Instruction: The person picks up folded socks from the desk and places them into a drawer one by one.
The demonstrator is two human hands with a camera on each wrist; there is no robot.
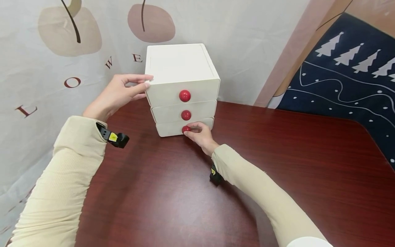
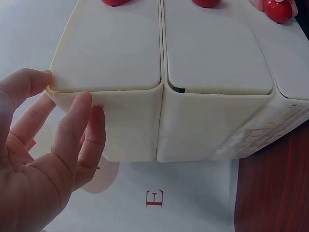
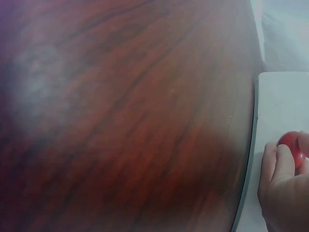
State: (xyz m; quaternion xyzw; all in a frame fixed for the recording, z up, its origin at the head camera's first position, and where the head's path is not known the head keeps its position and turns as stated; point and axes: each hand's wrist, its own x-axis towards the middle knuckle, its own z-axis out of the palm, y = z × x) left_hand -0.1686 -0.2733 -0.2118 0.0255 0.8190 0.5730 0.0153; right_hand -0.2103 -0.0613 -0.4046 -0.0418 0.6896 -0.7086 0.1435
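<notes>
A white three-drawer unit (image 1: 182, 61) stands on the table against the wall cloth. Each drawer front carries a round red knob, stacked one above another. The left hand (image 1: 120, 91) rests its fingertips on the unit's upper front left corner, some on top and some on the side, as the left wrist view also shows. Low on the unit, the right hand (image 1: 201, 137) pinches the bottom drawer's red knob (image 3: 290, 145) between thumb and fingers. All three drawer fronts (image 2: 217, 53) look pushed in, with thin gaps along their edges.
The dark red wooden table (image 1: 160, 192) spreads in front and to the right of the unit. Behind it hangs a pale cloth (image 1: 253, 44) printed with fruit and letters. A navy cloth (image 1: 339, 89) with white trees hangs at the right.
</notes>
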